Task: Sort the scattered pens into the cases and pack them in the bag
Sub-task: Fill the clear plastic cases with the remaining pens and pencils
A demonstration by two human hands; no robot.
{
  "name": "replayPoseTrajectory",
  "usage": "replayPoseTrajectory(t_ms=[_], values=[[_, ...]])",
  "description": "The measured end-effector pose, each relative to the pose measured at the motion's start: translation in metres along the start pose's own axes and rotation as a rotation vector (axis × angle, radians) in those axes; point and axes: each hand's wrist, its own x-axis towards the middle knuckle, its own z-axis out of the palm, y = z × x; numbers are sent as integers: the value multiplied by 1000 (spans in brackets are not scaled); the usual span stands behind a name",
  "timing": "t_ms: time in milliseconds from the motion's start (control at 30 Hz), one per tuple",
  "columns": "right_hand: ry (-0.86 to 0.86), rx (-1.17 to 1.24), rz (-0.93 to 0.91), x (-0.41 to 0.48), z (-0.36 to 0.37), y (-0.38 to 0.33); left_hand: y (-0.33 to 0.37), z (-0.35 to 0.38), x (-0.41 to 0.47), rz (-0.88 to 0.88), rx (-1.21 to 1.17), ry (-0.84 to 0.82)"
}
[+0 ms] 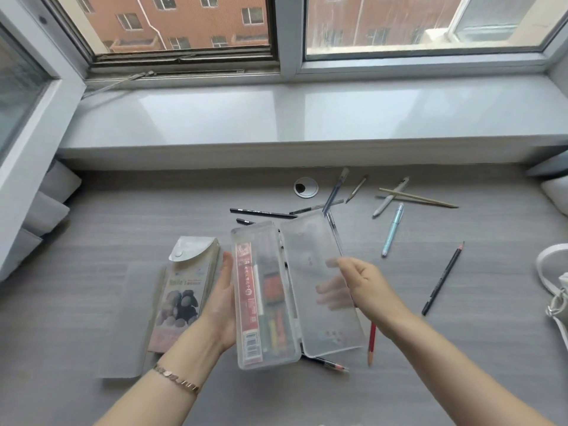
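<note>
Head: left hand [222,302] braces case [265,348], right hand [364,284] pinches lid [309,253].

Hands: left hand [222,302] flat against the left wall of open clear case [264,302]; right hand [365,287] pinches its lid [316,262], fingers showing through | Grey desk [76,318]: printed case [181,290] just left; red pencil [371,345] pokes out below the lid; pens [392,229] scattered far right | Right edge: white bag [541,269], partly cut off
</note>
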Motion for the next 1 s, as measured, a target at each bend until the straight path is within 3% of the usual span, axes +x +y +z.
replayPoseTrajectory(t_ms=[67, 233, 400, 500, 633, 800, 1000], values=[[24, -111, 27, 18, -3, 5, 4, -4, 2, 29, 99, 99], [419, -704, -77, 86, -19, 4, 13, -7, 9, 132, 214, 184], [345, -1014, -15, 113, -17, 1, 15, -3, 16, 152, 198, 205], [347, -858, -18, 103, -15, -10, 15, -1, 22, 141, 169, 233], [250, -561, -194, 59, 16, -33, 11, 2, 32, 146, 151, 276], [48, -683, -314, 39, 49, -31, 9, 14, 43, 170, 216, 270], [393, -689, -271, 117, 17, -49, 16, 18, 48, 170, 208, 291]])
